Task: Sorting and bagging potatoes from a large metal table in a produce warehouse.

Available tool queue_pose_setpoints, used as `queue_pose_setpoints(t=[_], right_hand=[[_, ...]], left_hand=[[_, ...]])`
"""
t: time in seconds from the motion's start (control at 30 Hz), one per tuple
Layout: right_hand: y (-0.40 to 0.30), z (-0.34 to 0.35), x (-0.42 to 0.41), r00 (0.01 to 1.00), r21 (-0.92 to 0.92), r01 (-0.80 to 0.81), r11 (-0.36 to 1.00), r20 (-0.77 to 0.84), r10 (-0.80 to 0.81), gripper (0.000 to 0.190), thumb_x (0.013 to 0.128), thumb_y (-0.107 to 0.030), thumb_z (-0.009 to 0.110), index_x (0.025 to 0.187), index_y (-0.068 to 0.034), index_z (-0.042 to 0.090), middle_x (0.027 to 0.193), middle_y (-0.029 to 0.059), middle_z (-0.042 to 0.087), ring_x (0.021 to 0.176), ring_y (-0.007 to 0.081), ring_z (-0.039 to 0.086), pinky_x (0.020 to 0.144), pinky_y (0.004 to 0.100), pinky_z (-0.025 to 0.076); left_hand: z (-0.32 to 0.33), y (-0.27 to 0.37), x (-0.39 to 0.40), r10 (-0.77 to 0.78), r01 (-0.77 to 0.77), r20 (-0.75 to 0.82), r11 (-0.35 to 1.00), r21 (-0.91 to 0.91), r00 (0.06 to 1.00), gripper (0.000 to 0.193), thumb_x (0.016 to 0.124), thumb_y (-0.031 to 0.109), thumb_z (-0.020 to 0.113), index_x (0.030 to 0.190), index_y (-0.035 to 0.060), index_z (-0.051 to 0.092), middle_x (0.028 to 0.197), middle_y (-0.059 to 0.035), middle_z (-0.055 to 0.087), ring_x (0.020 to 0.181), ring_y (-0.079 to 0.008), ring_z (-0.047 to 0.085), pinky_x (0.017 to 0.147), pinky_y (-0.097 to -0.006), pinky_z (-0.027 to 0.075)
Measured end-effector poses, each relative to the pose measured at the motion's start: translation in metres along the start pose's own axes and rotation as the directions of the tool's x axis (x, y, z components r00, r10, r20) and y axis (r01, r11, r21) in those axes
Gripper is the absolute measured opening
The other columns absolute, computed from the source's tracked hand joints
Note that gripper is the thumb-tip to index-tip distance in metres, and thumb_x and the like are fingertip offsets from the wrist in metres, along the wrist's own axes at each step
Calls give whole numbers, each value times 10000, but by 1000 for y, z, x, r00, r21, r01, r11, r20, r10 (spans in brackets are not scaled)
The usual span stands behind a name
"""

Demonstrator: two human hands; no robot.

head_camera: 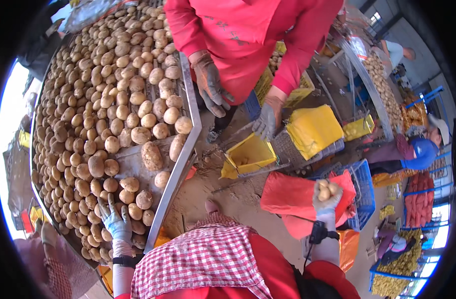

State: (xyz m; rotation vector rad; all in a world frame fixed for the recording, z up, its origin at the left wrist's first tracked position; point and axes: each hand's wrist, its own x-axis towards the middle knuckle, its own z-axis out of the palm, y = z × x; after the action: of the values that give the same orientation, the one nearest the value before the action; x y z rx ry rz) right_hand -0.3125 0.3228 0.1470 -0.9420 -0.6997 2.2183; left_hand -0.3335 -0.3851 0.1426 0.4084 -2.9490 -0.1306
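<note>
My gloved left hand (117, 221) rests among the potatoes (97, 166) at the near end of a metal-edged sorting table (185, 144). Its fingers are spread, touching potatoes without gripping one that I can see. Out to the right, my gloved right hand (327, 203) holds several small potatoes (325, 190) in its upturned palm. That hand is over a red sheet or sack (287, 192), which drapes beside a blue plastic crate (363, 194). The crate's inside is mostly hidden.
Opposite me stands a co-worker in a red apron (231, 41), both gloved hands hanging over the gap. Yellow-lined crates (250, 149) and a yellow cover (315, 129) lie right of centre. Another potato table (387, 112) and other people are farther right; blue racks hold red sacks (418, 198).
</note>
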Motion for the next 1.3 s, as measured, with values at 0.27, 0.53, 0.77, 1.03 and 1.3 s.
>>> queue_pose_setpoints(t=[0.27, 0.53, 0.77, 1.03, 1.3], right_hand=[[-109, -160, 109, 828, -991, -110, -70, -52, -558, 527, 939, -428, 554, 1292, -40, 510, 1222, 144, 579, 1117, 315, 570, 1014, 420, 462], [76, 72, 60, 624, -578, 649, -495, 776, -89, 578, 970, -271, 548, 1438, 35, 399, 1469, 259, 429, 1365, 393, 407, 1141, 447, 326], [239, 243, -104, -181, 180, 983, 33, 928, 325, 602, 898, -259, 634, 1407, 1, 442, 1446, 213, 458, 1363, 405, 398, 1154, 503, 296], [376, 277, -249, -373, 389, 910, 143, 617, 693, 712, 798, -404, 720, 1431, -176, 489, 1570, 191, 288, 1452, 420, 234, 1161, 562, 239], [408, 333, -237, -344, 318, 939, 130, 864, 368, 736, 819, -329, 735, 1471, -153, 443, 1548, 211, 318, 1408, 438, 311, 1154, 562, 266]], left_hand=[[-16, 8, 29, -30, 18, -220, 998, -56, 975, 739, 872, 310, 632, 1511, 75, 344, 1560, -242, 293, 1447, -429, 259, 1190, -542, 182], [-4, 30, 72, -141, 140, -31, 990, -31, 990, 785, 874, 580, 575, 1469, 88, 431, 1565, -264, 257, 1434, -469, 237, 1170, -589, 167], [-10, 14, 13, -113, 114, 18, 986, -118, 993, 764, 840, 545, 608, 1489, 188, 420, 1561, -208, 294, 1445, -411, 253, 1198, -564, 116], [-24, -31, -20, -398, 396, -1, 914, 92, 918, 770, 880, 488, 585, 1519, 124, 354, 1576, -190, 298, 1469, -408, 219, 1209, -530, 93], [-25, -27, -71, -433, 434, -17, 901, 23, 901, 728, 883, 541, 558, 1499, 183, 409, 1565, -183, 313, 1461, -402, 242, 1205, -544, 125]])
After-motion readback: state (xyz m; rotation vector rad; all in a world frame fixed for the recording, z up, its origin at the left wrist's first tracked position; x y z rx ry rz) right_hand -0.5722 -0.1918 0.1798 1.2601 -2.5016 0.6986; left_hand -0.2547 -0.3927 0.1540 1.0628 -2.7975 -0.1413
